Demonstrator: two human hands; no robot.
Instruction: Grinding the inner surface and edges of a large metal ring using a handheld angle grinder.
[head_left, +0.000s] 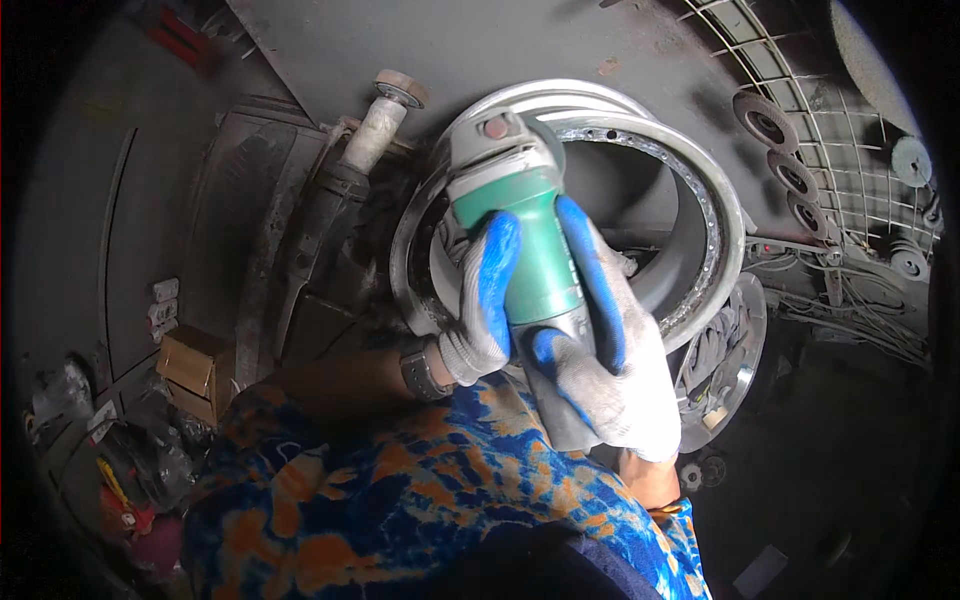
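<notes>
Both my hands wear white gloves with blue palms and hold a green and grey angle grinder (pixel 535 245) in front of me. My left hand (pixel 482 300) is closed on the left side of its green body. Around the grey rear part and right side wraps my right hand (pixel 615 350). The grinder's head points away from me, with a disc (pixel 548 145) at its right edge. Behind and below the tool, a round metal wheel rim (pixel 715 215) with a row of holes stands against a grey panel; the grinder and my hands hide part of it.
To the left is a machine with a spindle and round wheel (pixel 402 88). Grinding discs (pixel 768 122) hang on a wire grid (pixel 845 130) at the right. A round tray (pixel 745 370) holding gloves sits right of my hand. A cardboard box (pixel 190 365) stands lower left, and cables (pixel 850 310) run along the right.
</notes>
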